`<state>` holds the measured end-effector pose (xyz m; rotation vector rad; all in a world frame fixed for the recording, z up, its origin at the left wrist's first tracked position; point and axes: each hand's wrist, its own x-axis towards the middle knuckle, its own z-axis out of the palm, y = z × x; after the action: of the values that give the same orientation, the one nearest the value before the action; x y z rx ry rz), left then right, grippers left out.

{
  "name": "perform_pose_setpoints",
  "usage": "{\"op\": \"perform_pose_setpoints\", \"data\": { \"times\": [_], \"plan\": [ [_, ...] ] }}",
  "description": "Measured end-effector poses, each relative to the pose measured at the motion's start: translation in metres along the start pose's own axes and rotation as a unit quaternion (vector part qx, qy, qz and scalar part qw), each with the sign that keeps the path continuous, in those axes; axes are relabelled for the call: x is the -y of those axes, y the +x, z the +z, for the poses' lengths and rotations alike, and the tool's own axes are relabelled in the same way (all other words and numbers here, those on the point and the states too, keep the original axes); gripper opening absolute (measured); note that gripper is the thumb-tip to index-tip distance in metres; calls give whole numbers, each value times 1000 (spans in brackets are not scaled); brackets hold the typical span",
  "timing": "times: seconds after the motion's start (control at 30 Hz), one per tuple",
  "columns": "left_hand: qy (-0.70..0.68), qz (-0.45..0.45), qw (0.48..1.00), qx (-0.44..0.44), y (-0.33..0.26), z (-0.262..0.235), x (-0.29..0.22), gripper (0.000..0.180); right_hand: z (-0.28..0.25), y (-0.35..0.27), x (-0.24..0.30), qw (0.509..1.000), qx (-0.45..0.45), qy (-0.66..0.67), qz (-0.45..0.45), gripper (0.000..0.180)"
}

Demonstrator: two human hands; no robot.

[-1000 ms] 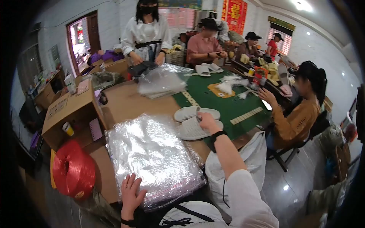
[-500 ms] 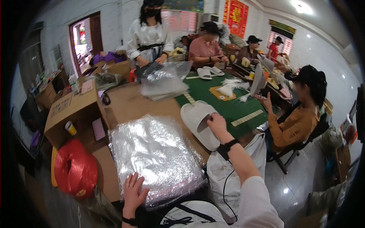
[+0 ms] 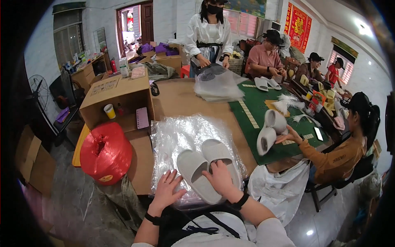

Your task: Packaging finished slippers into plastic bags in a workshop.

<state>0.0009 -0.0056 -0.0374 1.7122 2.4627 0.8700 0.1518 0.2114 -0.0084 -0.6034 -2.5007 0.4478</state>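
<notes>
A pair of light grey slide slippers rests side by side on a stack of clear plastic bags in front of me. My right hand grips the pair where the two meet, its fingers at the strap openings. Just left of the slippers, my left hand lies on the bags with its fingers spread and nothing in it. Both wrists carry dark bands.
A red roll of plastic twine and an open cardboard box stand at the left. Across the table, a co-worker handles plastic bags. At the right, another co-worker holds grey slippers over the green mat.
My right hand has brought the slippers left and toward me, from the table onto the bags. My left hand stays on the bags, now beside the slippers. The view has turned left.
</notes>
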Motion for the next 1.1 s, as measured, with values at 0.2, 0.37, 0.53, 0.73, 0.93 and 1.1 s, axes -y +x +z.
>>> {"op": "perform_pose_setpoints", "data": {
  "times": [0.2,0.37,0.53,0.73,0.93,1.1],
  "plan": [
    [16,7,999,-27,-6,3,3,62,18,5,-7,999,21,-39,19,32],
    [-5,-3,1000,-20,-4,1,2,62,26,5,-16,999,-22,-36,15,29],
    [-28,-18,999,-14,-5,0,2,61,21,7,-18,998,-18,-31,48,29],
    [-15,-4,1000,-26,-5,1,-1,60,2,17,-70,989,-85,-28,117,29],
    [7,3,1000,1,4,-15,-6,63,-38,-19,-84,978,-136,46,153,29],
    [50,-9,998,25,12,-27,-13,62,-60,-60,-87,899,-222,324,192,18]
  ]
}}
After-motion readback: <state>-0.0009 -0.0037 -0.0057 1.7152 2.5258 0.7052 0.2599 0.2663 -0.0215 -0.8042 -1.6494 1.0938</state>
